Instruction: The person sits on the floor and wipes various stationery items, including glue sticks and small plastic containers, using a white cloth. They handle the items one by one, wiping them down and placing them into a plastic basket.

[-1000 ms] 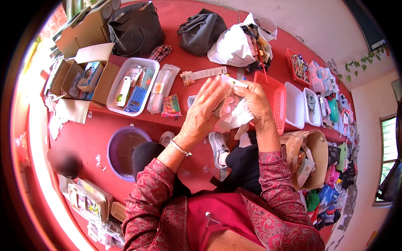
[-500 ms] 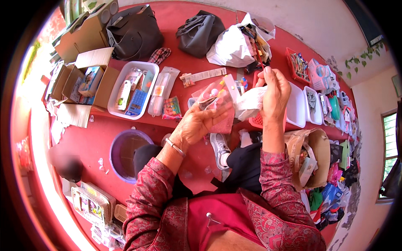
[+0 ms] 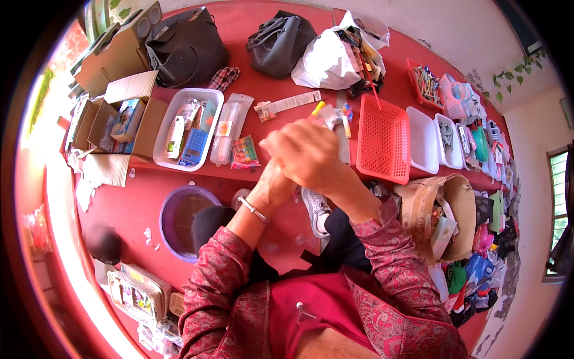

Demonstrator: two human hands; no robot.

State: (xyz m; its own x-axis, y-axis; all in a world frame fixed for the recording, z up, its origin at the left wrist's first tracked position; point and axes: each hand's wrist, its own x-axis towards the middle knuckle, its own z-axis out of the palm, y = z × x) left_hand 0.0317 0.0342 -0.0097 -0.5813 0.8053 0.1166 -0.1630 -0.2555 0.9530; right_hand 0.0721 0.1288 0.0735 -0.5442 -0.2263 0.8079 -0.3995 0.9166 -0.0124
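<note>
My right hand [image 3: 306,154] is folded over my left hand [image 3: 276,182] in front of my chest, with its fingers curled and blurred by motion. Behind it the left fingers are hidden, so what they hold does not show. A pale, partly see-through edge [image 3: 328,116] sticks out past the right knuckles; its kind cannot be made out. Just beyond the hands, small yellow, blue and red pieces [image 3: 347,112] lie on the red ledge [image 3: 251,90]. To their right is an orange-red perforated basket [image 3: 384,143].
White trays [image 3: 422,140] continue the row rightward. On the left are a white tub [image 3: 160,152] of packets and an open carton [image 3: 149,127]. A purple bucket [image 3: 169,236] and a cardboard box [image 3: 412,206] flank my legs. Dark bags [image 3: 282,48] and a white plastic bag [image 3: 320,66] stand behind.
My hands have come together, the right swinging left over the left. The clear packet and white crumpled piece they held are now mostly out of sight. The orange-red basket is uncovered.
</note>
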